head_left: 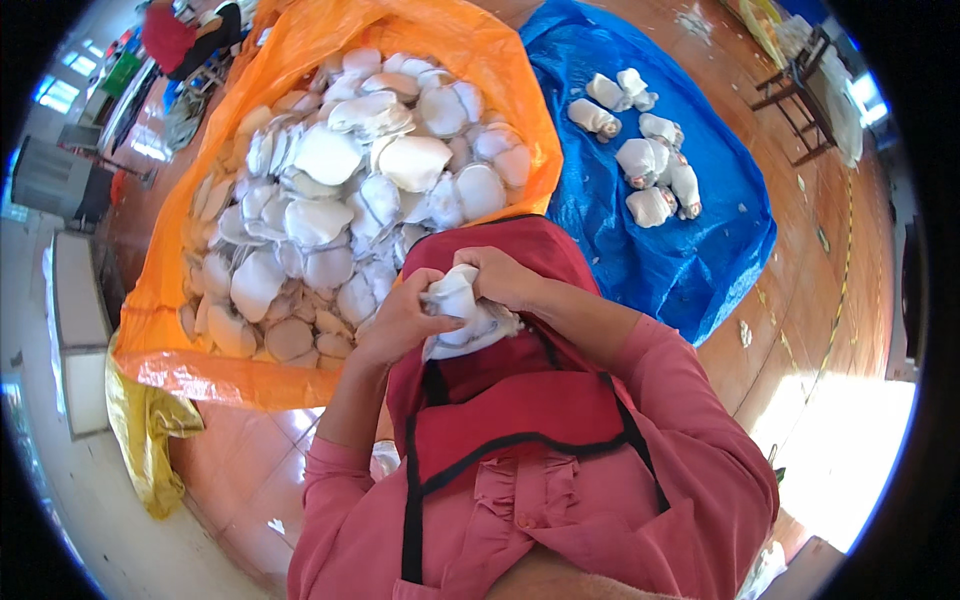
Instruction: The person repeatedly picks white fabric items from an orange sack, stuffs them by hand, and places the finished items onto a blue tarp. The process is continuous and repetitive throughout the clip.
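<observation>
Sitting over a red apron point(520, 400), a person in a pink shirt point(690, 470) works a white bundle point(462, 312) with both hands in the lap. Left hand point(402, 322) has its fingers curled shut around the bundle's left side, thumb lying across the front of it. Right hand point(503, 276) sits on top, fingers bent down and clamped on the bundle's upper edge; fingertips of the two hands nearly meet over the cloth. Bundle looks like several white rounded pads pressed together, its lower edge sticking out below the left fingers and resting on the apron. Just beyond the knuckles, past the apron's far edge, lies an orange sheet point(300, 60) heaped with a pile point(350, 190) of loose white pads, the nearest ones close to the left hand. Right of the right hand and farther out is a blue sheet point(700, 250) with finished bundles point(650, 160) in a small group, well apart from the fingers. Yellow cloth point(150, 430) hangs off the orange sheet's near corner, left of the left forearm. Floor point(800, 330) is reddish tile. Far off, beyond the pile, another person in red point(165, 35) is partly visible at the top edge. A dark wooden stand point(795, 85) sits beyond the blue sheet.
</observation>
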`<state>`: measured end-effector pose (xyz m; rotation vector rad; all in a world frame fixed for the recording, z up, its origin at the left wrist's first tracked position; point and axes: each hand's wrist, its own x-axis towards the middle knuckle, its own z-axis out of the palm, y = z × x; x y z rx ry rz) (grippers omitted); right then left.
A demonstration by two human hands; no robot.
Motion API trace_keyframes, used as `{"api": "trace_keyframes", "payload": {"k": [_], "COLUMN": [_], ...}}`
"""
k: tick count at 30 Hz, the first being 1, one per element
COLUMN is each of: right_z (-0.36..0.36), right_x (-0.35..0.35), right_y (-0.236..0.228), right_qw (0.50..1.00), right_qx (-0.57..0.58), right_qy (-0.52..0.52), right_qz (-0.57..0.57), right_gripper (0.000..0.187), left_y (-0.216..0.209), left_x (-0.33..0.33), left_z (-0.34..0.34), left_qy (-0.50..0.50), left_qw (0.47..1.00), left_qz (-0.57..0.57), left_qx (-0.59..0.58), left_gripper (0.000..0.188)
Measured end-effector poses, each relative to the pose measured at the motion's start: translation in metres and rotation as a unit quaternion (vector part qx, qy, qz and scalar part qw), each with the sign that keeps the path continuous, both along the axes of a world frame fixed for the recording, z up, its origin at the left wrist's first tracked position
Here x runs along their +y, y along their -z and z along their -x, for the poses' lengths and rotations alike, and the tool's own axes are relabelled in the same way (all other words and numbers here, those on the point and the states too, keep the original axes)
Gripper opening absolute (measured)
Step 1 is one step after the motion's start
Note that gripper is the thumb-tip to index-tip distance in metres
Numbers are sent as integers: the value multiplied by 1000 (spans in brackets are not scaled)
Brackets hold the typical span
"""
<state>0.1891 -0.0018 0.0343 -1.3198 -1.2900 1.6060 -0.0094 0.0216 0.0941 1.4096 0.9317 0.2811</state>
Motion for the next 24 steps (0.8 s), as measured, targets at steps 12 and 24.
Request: {"api": "trace_keyframes", "payload": {"k": [12, 24], "right_z": [-3, -11], "right_x": [24, 41], "right_y": [13, -3], "right_qw": [972, 938], "right_qx": [-58, -60], "right_qy": [-191, -333], "right_qz": [-128, -79], "right_gripper": [34, 49], "left_y": [27, 20], "left_x": [16, 19], "left_z": [25, 24], "left_qy": [53, 124], "left_qw": [965, 934], "left_qz": [-222, -294], "left_qx": [129, 158], "left_gripper": [47, 31]}}
